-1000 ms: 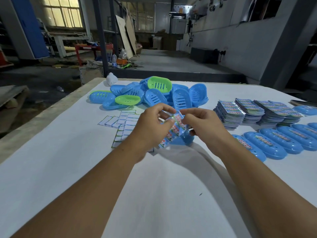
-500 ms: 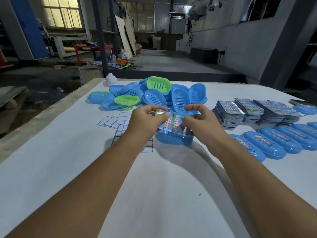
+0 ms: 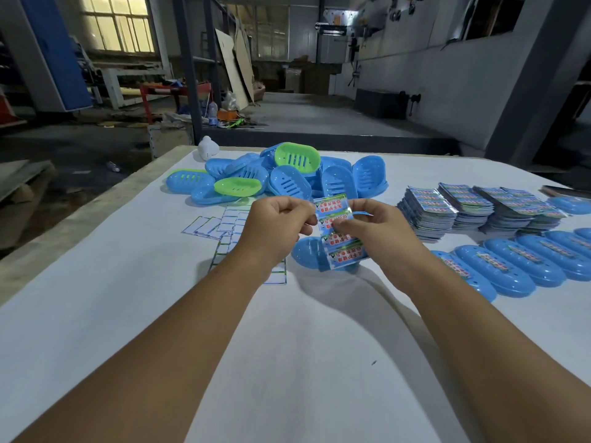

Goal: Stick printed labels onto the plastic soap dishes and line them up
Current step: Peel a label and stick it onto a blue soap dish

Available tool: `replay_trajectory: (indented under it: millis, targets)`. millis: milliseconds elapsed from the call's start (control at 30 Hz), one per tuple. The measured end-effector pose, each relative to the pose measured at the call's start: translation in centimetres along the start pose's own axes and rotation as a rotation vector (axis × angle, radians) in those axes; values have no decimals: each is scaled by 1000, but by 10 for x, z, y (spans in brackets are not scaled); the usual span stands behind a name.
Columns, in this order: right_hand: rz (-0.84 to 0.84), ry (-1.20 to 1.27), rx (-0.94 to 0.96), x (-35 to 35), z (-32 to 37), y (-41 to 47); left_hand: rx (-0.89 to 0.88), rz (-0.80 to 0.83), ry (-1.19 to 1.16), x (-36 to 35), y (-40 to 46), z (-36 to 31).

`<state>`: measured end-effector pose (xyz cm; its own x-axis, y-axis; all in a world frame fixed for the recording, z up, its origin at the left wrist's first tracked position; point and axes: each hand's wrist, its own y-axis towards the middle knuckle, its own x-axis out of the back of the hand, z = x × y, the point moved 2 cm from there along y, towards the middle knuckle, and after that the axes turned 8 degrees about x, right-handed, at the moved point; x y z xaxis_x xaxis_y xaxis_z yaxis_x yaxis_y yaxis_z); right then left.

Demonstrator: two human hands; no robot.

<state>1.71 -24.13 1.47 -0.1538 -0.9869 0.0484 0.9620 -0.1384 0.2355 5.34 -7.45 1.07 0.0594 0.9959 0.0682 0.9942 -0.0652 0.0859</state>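
Dim workshop space fills the upper half of the frame, concrete floor and grey walls behind a white-covered table (image 3: 96,314) that spreads across the lower half. From my remote seat I see both bare forearms reaching in from the bottom edge toward the centre. My left hand (image 3: 275,231) and right hand (image 3: 374,228) are close together, each pinching a glossy printed label sheet (image 3: 339,231) that holds four labels in a column with red and blue characters; the left grips its left edge, the right thumb presses across its face. The sheet hangs tilted, above and in front of a smooth blue oval soap dish (image 3: 308,252) lying on the cloth just below the hands.

At upper centre sits a loose pile of soap dishes (image 3: 287,180), mostly blue with a few lime green, their slotted insides showing. Left of the hands lie flat white backing sheets (image 3: 224,225) with thin blue-green borders, some overlapping. At right centre, stacks of label sheets (image 3: 473,206) stand side by side, shiny and neatly squared. Below them, along the right edge, a row of labelled blue dishes (image 3: 511,266) lies flat, each with a label strip along its top, sides nearly touching. A small white rounded object (image 3: 208,148) sits at the table's far edge.
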Motion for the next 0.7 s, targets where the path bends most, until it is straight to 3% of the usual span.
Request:
replay_trajectory:
  millis: [200, 333, 500, 700]
  targets:
    - [-36, -58, -9, 1, -3, 1, -44, 4, 42, 1, -2, -1]
    - [-185, -472, 226, 7, -3, 1, -106, 49, 104, -2, -5, 0]
    - [-32, -386, 280, 2, 3, -4, -175, 86, 135, -5, -7, 2]
    - [24, -470, 385, -1, 4, -6, -192, 100, 135, -5, -8, 3]
